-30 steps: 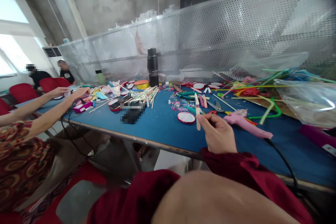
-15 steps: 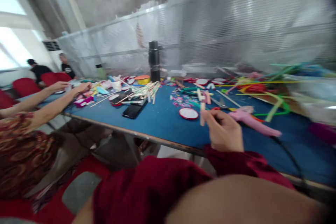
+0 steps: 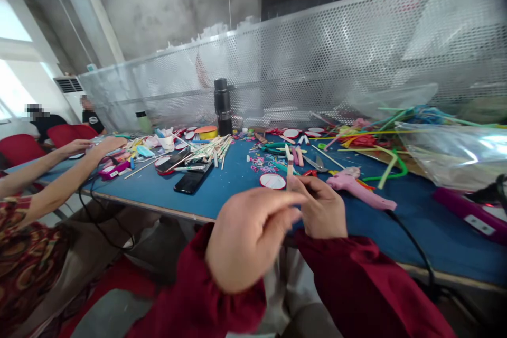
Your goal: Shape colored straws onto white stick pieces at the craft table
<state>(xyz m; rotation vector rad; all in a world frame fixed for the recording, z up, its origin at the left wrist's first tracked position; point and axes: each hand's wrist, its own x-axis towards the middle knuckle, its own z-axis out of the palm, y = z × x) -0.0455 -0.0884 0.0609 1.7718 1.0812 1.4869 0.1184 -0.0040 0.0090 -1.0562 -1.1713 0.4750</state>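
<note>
My right hand (image 3: 320,206) is closed on a flat wooden craft stick (image 3: 290,168), which stands upright between thumb and fingers. A whitish piece shows at the stick's upper end. My left hand (image 3: 251,232) is beside it, fingers bent towards the right hand, with a gap between index finger and thumb and nothing seen in it. Behind the stick lies a round white disc with a red rim (image 3: 272,181). Right of my right hand rests a pink glue gun (image 3: 362,193) with a black cord.
Small coloured bits (image 3: 263,162), pliers (image 3: 319,163) and pipe cleaners (image 3: 390,163) lie on the blue table (image 3: 233,182). A phone (image 3: 193,180), a bundle of sticks (image 3: 209,149) and a black bottle (image 3: 223,108) are further left. A co-worker's arms (image 3: 59,174) reach in at left.
My left hand has come up from the bottom of the view to beside the right hand. My right hand still holds the craft stick. The view has shifted slightly.
</note>
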